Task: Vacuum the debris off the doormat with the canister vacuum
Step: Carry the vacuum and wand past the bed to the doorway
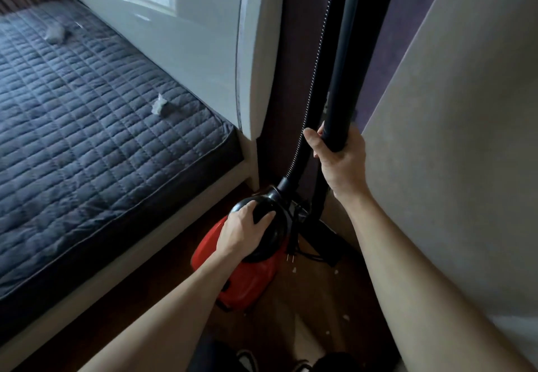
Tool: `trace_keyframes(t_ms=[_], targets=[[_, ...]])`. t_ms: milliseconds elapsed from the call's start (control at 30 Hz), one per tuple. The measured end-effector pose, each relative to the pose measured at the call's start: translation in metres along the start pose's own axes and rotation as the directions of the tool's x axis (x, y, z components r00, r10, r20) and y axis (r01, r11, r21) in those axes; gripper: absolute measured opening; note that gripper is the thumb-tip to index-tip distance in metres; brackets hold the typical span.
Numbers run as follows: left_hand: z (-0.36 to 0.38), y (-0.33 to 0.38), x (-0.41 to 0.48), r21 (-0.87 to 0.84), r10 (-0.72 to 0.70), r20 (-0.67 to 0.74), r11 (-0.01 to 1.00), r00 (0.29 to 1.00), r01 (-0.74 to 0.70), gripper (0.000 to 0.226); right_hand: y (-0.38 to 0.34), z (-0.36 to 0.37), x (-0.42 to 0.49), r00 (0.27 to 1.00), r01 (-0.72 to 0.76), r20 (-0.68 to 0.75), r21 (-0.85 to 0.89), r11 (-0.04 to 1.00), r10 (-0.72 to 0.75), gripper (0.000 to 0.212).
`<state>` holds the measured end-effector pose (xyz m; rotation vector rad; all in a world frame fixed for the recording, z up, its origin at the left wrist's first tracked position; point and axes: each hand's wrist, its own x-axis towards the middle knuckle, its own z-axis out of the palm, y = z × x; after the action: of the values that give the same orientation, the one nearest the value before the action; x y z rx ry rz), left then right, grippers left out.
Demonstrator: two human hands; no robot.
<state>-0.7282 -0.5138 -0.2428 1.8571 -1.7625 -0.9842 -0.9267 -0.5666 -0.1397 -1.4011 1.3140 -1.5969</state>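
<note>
Canister vacuum (247,272), red-bodied with a black domed top, is sitting on the wooden floor (320,307) directly under the left hand (247,226). That hand is clasping the black dome, fingers curled over its crown and thumb spread to the side, probably to steady or lift the body. The ribbed hose (319,89) is leaving the dome just beyond the left hand's fingertips and climbing out of view. It is running alongside the wand (343,51), a black tube standing nearly upright. The right hand (339,159) is wrapping around the wand's lower section with its fingers closed on it, likely keeping it from toppling while the machine is being taken from its corner. Below the right hand the floor nozzle (326,240) is resting on the boards. Just to the right of the left hand the plug (291,250) is hanging loose with its prongs bare, so the machine appears to be unplugged and the job is looking barely begun.

No doormat is showing in this view. Small white scraps (294,270) are lying on the floor near the plug, between the two forearms. Well to the left of the left hand a bed (87,127) with a dark quilted cover is carrying crumpled paper (159,105), and its pale headboard (203,36) is rising left of the hose. A beige wall panel (451,138) is standing to the right of the right hand.
</note>
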Motion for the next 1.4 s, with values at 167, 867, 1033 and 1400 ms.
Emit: trace_keyframes(t_ms=[167, 867, 1033, 1400], targets=[[-0.106, 0.065, -0.045, 0.018, -0.031, -0.039, 0.999, 0.999, 0.031, 0.030, -0.124, 0.022, 0.020, 0.996, -0.010, 0.091, 0.027, 1.000, 0.007, 0.028], [-0.290, 0.068, -0.119, -0.059, -0.181, -0.285, 0.983, 0.941, 0.171, 0.028, -0.281, 0.160, 0.021, 0.976, 0.009, 0.215, 0.161, 0.987, -0.044, 0.024], [-0.305, 0.057, -0.122, -0.091, -0.277, -0.351, 0.961, 0.895, 0.261, 0.028, -0.284, 0.195, 0.032, 0.944, 0.007, 0.323, 0.161, 0.987, -0.059, 0.025], [-0.330, 0.030, -0.153, -0.296, -0.558, -0.542, 0.826, 0.628, 0.479, 0.048, -0.287, 0.287, 0.032, 0.766, -0.064, 0.638, 0.194, 0.979, -0.076, 0.022]])
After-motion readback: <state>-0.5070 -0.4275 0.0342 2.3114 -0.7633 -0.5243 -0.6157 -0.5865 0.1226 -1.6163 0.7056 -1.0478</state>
